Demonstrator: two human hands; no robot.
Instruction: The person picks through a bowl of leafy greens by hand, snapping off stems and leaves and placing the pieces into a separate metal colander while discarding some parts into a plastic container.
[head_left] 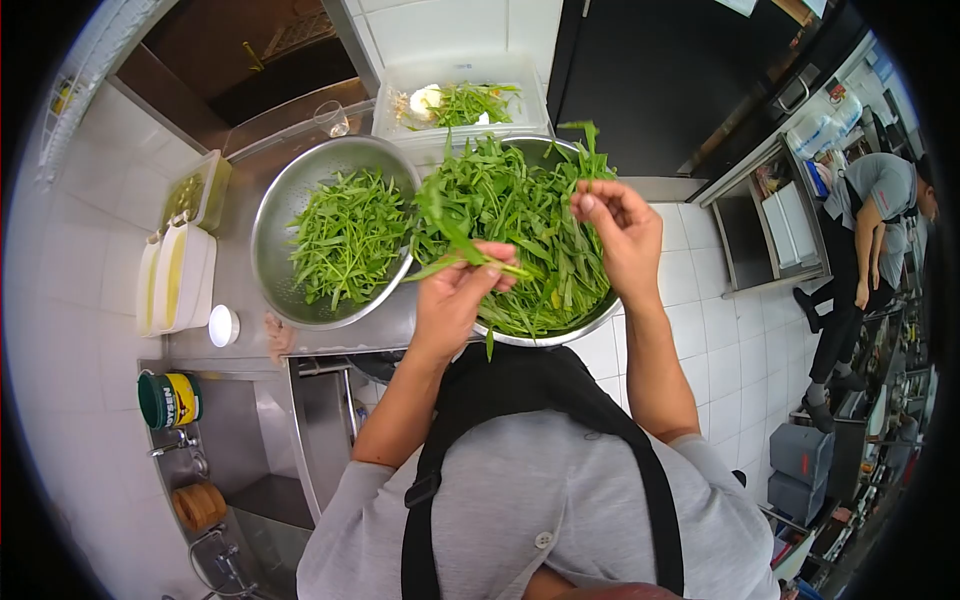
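Note:
My left hand (pixel 462 290) is closed around the pale stems of a leafy green stalk (pixel 450 225), whose long leaves point up and away from me. My right hand (pixel 622 235) pinches a leafy sprig (pixel 588 150) between thumb and fingers, at the right rim of the full bowl. Under both hands, a wide metal bowl (pixel 600 312) is heaped with long-leaved greens (pixel 550 270). To its left stands a metal colander (pixel 275 225) with shorter pieces of the same greens (pixel 345 240) in it.
Behind the bowls, a clear plastic tub (pixel 395 75) holds trimmings and a white lump. A drinking glass (pixel 331 120), a small white cup (pixel 224 326) and several plastic containers (pixel 185 275) stand on the left of the steel counter (pixel 235 290). Another person (pixel 875 210) sits far right.

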